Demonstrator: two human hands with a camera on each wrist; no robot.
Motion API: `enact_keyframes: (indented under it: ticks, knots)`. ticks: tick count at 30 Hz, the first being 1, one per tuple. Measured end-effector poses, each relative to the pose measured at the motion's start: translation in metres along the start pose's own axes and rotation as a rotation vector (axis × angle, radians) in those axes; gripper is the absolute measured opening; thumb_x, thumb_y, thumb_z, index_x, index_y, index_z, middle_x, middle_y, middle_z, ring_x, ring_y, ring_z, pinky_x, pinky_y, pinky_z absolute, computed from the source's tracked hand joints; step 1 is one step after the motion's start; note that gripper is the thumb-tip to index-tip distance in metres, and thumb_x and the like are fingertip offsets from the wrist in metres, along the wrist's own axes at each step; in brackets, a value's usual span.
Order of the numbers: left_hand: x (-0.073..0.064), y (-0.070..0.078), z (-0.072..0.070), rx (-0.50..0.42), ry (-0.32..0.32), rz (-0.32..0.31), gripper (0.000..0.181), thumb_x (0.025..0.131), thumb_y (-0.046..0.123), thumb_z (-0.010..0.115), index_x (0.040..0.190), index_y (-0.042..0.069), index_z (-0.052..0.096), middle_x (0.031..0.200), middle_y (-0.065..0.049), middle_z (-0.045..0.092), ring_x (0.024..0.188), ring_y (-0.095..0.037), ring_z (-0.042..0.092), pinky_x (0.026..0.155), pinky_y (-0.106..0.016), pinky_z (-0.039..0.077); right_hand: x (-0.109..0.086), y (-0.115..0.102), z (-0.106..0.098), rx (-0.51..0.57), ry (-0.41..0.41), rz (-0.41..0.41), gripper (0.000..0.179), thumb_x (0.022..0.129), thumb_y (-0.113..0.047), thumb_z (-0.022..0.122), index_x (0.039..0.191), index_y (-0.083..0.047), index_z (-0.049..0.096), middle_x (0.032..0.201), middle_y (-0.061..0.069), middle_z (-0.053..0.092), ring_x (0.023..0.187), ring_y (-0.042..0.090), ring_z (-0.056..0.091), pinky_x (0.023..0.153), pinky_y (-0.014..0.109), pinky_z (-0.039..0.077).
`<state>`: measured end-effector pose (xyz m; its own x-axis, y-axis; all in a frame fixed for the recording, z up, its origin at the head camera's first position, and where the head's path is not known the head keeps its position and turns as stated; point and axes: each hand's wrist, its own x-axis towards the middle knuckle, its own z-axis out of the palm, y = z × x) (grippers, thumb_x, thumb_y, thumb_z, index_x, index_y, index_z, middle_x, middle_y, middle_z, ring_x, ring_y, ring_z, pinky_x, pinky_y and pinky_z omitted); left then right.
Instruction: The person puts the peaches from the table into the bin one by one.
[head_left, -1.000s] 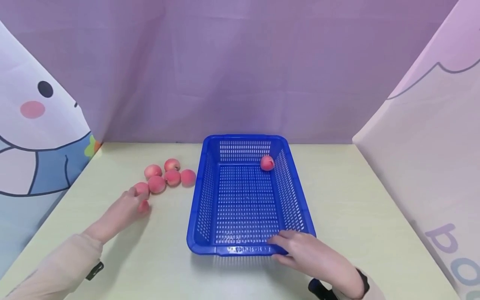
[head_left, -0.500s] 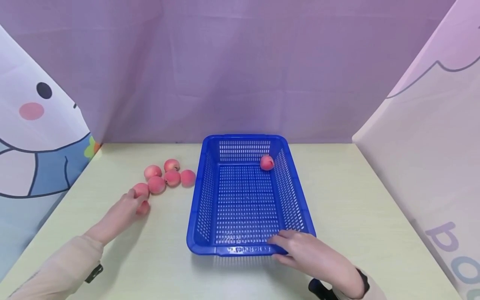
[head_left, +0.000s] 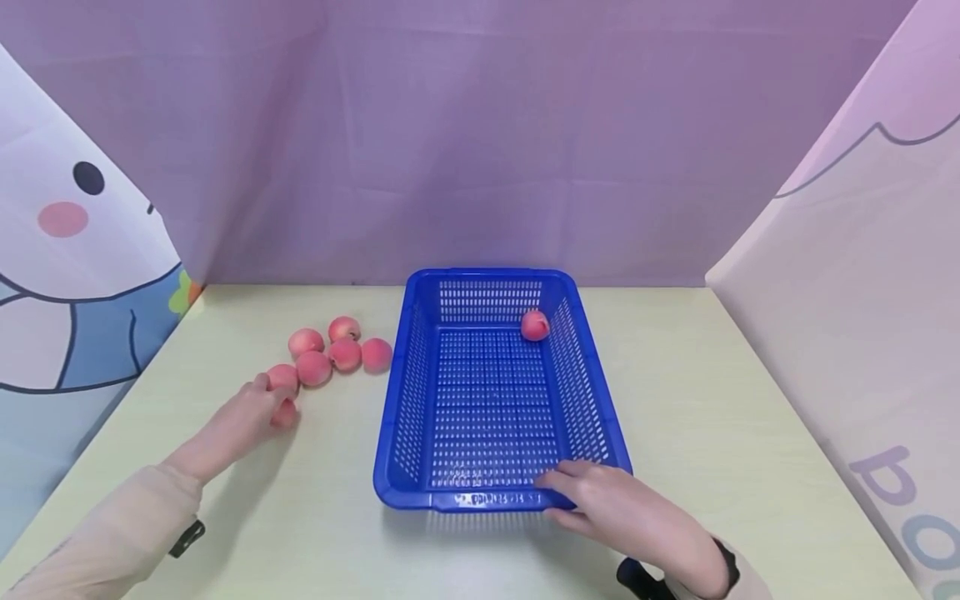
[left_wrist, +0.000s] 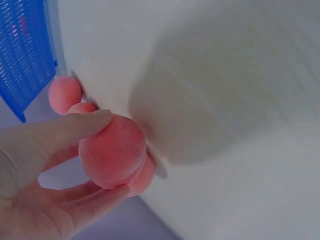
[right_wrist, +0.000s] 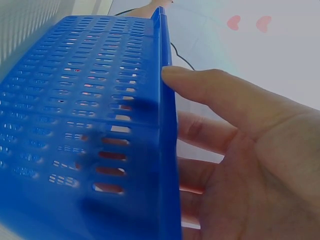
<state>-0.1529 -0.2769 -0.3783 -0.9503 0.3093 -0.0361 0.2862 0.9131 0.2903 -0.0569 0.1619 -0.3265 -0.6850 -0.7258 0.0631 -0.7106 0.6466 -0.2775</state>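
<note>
My left hand (head_left: 243,421) pinches a pinkish-red peach (left_wrist: 112,152) between thumb and fingers, low over the left part of the table. Right beyond its fingertips lies another peach (head_left: 282,377). Several more peaches (head_left: 313,368) form a loose cluster reaching toward the blue basket (head_left: 502,502). Inside the basket, one peach (head_left: 535,326) sits by the far right corner. My right hand (head_left: 607,500) grips the basket's near rim at the right corner; in the right wrist view the thumb lies on the rim and the other fingers go behind the wall.
The pale table (head_left: 675,400) carries the basket at its middle. A purple cloth backdrop (head_left: 480,142) rises at the far edge, with printed cloth panels (head_left: 862,333) along both sides. Black straps with dark devices (head_left: 641,577) are on the wrists.
My left hand has shifted very slightly left with the peach between its fingers. The right hand, the basket and the other peaches stay where they were.
</note>
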Motion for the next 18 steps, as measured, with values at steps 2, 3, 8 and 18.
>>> enact_keyframes:
  ticks: [2,3,8,18]
  knots:
    - [0.000,0.000,-0.001,0.109,0.066,0.090,0.020,0.067,0.001,0.072,0.084,0.001,0.060,0.071,-0.010,0.045,0.061,-0.019,0.044,0.050,-0.026,0.039,0.000,0.000,0.000,0.003,-0.002,0.001,0.025,0.084,-0.024,0.058,0.102,-0.008,0.061,0.088,0.000,0.061,0.077,0.009,0.058,0.065,0.022,0.049]
    - [0.001,0.001,-0.002,0.136,0.085,0.112,0.023,0.064,0.000,0.074,0.082,0.001,0.060,0.070,-0.010,0.045,0.060,-0.018,0.044,0.050,-0.026,0.039,0.000,0.000,0.000,0.004,-0.002,0.000,0.025,0.084,-0.024,0.058,0.102,-0.008,0.061,0.088,0.000,0.061,0.077,0.009,0.058,0.065,0.022,0.049]
    - [0.002,0.004,-0.006,0.157,0.091,0.130,0.026,0.062,0.001,0.076,0.082,0.000,0.061,0.069,-0.009,0.045,0.058,-0.017,0.044,0.048,-0.024,0.040,0.000,0.000,0.000,0.006,-0.004,0.000,0.025,0.084,-0.024,0.058,0.102,-0.007,0.061,0.088,0.000,0.061,0.077,0.009,0.058,0.065,0.022,0.049]
    - [0.008,0.018,-0.022,0.127,0.048,0.175,0.027,0.063,0.001,0.075,0.086,0.001,0.061,0.070,-0.009,0.047,0.056,-0.015,0.044,0.048,-0.023,0.038,0.000,0.001,0.001,-0.002,0.007,-0.007,0.024,0.083,-0.022,0.060,0.102,-0.007,0.061,0.087,-0.001,0.060,0.076,0.009,0.057,0.064,0.021,0.049]
